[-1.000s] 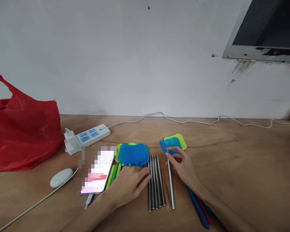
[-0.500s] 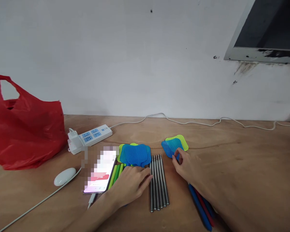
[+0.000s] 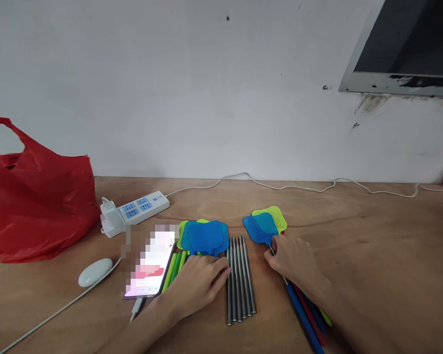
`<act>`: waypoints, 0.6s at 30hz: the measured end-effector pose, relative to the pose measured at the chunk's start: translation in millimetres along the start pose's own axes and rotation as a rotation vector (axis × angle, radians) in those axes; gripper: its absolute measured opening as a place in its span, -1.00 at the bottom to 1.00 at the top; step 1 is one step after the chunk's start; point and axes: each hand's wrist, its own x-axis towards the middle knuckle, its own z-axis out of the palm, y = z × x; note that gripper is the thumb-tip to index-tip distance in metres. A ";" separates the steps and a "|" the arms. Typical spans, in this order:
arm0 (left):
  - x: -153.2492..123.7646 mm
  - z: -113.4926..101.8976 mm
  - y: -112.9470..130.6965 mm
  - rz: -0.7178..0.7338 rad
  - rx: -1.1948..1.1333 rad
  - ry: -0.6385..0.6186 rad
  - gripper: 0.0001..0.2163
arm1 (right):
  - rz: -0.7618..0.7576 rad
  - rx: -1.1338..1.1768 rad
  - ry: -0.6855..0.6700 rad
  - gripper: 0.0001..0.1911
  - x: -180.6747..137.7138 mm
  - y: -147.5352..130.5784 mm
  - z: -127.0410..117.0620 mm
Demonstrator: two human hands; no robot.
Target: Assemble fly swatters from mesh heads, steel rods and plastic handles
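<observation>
The print on the phone (image 3: pixel 153 268), partly pixelated, and the marking on the power strip (image 3: pixel 145 205) are too small to read. A blue fly swatter (image 3: pixel 260 228) lies on the bench (image 3: pixel 384 265), partly over a yellow-green swatter (image 3: pixel 274 215), its head pointing wallward and slightly left, its long axis slanting back toward the wearer's right. The right hand (image 3: pixel 297 260) pinches its shaft below the head. The left hand (image 3: pixel 197 280) bends beside near-parallel metal rods (image 3: pixel 241 282), pointing wallward; whether it grips one, I cannot tell.
</observation>
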 end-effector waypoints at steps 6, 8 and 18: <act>0.1 -0.9 0.2 0.004 -0.018 0.000 -0.72 | 0.029 0.280 0.144 -0.90 1.0 1.4 0.2; 0.2 -0.4 -0.1 0.007 -0.029 0.003 -0.72 | 0.032 0.663 0.169 -0.86 2.4 1.7 3.3; 0.3 -1.8 2.0 -0.027 -0.158 0.027 -0.68 | 0.167 1.748 -0.184 -0.67 1.0 -10.5 -3.8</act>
